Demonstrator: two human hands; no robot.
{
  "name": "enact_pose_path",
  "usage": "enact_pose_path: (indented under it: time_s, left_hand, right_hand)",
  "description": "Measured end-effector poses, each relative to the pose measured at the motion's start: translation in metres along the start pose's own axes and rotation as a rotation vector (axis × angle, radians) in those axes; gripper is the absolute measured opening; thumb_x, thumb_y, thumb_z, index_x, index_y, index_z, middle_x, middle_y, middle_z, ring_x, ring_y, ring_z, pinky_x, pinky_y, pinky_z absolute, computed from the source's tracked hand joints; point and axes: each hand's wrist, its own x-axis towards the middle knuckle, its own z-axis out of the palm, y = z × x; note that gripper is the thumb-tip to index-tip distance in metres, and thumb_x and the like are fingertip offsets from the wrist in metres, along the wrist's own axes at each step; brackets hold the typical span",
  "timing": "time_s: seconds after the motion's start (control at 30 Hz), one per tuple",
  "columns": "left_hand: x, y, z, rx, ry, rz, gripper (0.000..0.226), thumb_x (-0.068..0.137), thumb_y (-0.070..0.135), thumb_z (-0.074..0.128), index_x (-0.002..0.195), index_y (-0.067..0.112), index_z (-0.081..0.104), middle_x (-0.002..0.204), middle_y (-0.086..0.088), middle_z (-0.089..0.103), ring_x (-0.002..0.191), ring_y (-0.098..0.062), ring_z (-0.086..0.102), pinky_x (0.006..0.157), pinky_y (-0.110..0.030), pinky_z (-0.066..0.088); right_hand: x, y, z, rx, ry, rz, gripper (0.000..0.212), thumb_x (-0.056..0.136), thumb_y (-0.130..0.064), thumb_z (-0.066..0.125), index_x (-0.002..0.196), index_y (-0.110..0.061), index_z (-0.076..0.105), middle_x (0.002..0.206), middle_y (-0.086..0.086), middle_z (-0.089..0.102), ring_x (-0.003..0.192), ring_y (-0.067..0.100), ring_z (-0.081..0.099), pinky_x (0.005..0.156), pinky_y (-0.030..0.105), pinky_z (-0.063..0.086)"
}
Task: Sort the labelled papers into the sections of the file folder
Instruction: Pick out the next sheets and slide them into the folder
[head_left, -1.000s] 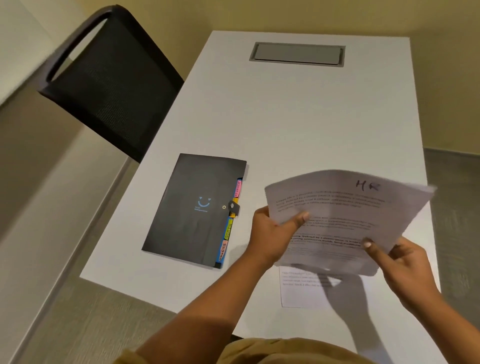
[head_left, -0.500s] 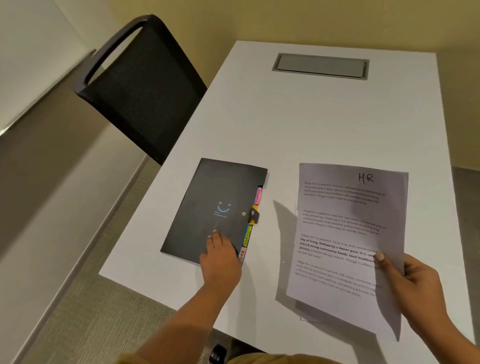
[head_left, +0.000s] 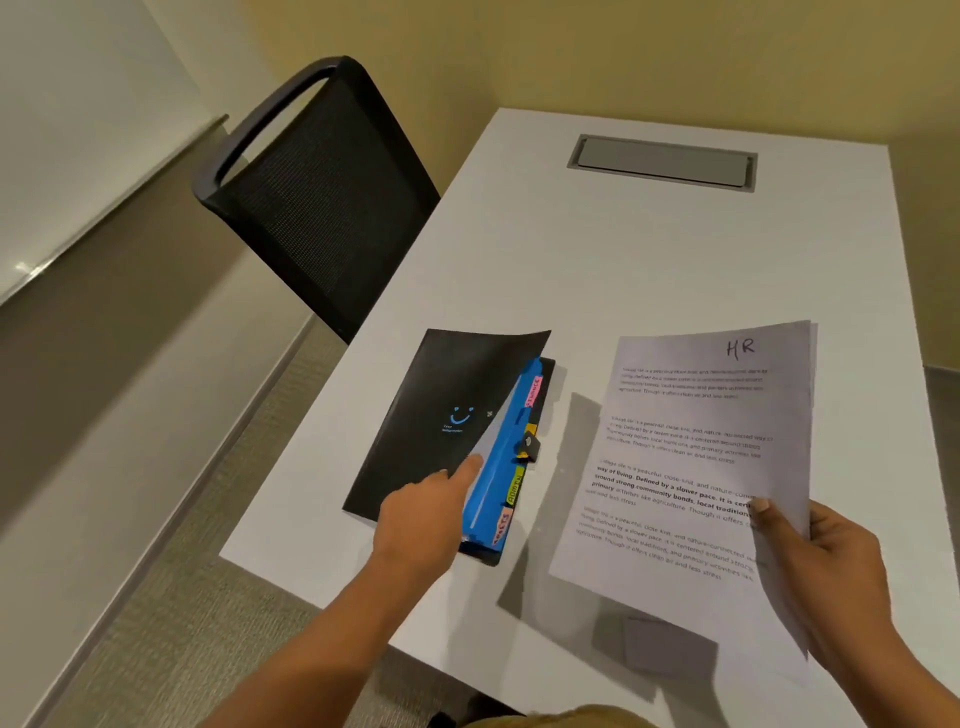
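at the far left a pale wall panel (head_left: 78, 130) is running back along the room. next to it a black mesh-backed chair (head_left: 322, 208) is standing at the left side of the white table (head_left: 597, 270), its back just beside the table's edge and near the folder's far corner.

the black file folder (head_left: 426, 415) is lying flat on the table near the front left corner, with a small blue smile mark on its cover. the cover is curling up along its right edge, showing a blue divider (head_left: 496, 467) and pink and yellow label tabs (head_left: 514, 491) down the right side. a small black clasp (head_left: 529, 448) is sitting on that edge. the left hand (head_left: 421, 525) is reaching in from below, its forefinger stretched straight with the tip against the raised edge of the cover. it is gripping nothing, and it is hiding the lower part of the cover.

far back, a grey cable hatch (head_left: 662, 163) is sitting flush in the tabletop.

right of the folder and apart from it, a sheaf of printed papers (head_left: 696, 441) marked "hr" at the top is hanging above the table, throwing a shadow between itself and the folder. under the sheaf another sheet (head_left: 660, 644) is lying on the table, deep in shadow and partly covered. the right hand (head_left: 831, 566) is pinching the sheaf at its lower right edge, thumb on top.
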Motion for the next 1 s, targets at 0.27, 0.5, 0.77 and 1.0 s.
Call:
enact_pose_path:
  time_s: [0.27,0.5,0.77,1.0]
  left_hand:
    - [0.006,-0.008,-0.021,0.139,-0.054,-0.085,0.034,0.088,0.044,0.064,0.112,0.021,0.056,0.097,-0.001,0.065,0.08,-0.016,0.063,0.063,-0.027,0.046]
    - [-0.003,-0.008,-0.02,-0.054,0.157,-0.122,0.053,0.089,0.064,0.043,0.129,0.03,0.05,0.113,0.007,0.064,0.082,-0.018,0.065,0.069,-0.029,0.056]
    - [-0.004,-0.01,-0.005,0.096,0.138,-0.069,0.075,0.087,0.067,0.047,0.147,0.024,0.035,0.147,0.005,0.046,0.124,-0.019,0.054,0.107,-0.041,0.04]
    - [-0.003,-0.015,0.027,0.043,-0.005,0.007,0.079,0.09,0.03,0.064,0.153,0.02,0.017,0.16,0.0,0.021,0.134,-0.023,0.045,0.09,-0.039,0.054]
  right_hand:
    - [-0.005,-0.009,0.021,0.01,-0.035,0.031,0.018,0.094,-0.02,0.063,0.082,-0.008,0.07,0.071,0.009,0.069,0.058,0.021,0.056,0.057,0.028,0.041]
    - [-0.01,-0.005,0.024,0.045,-0.057,0.084,0.016,0.094,-0.021,0.063,0.083,-0.013,0.071,0.08,0.008,0.074,0.067,0.024,0.062,0.065,0.031,0.045]
    - [-0.005,-0.017,0.026,0.112,-0.053,0.128,0.012,0.094,-0.018,0.063,0.095,-0.009,0.07,0.087,0.001,0.072,0.076,0.019,0.066,0.068,0.026,0.048]
    - [-0.009,-0.007,0.013,0.092,-0.053,0.164,0.01,0.093,-0.018,0.064,0.09,-0.012,0.071,0.086,0.004,0.074,0.08,0.026,0.068,0.074,0.033,0.05]
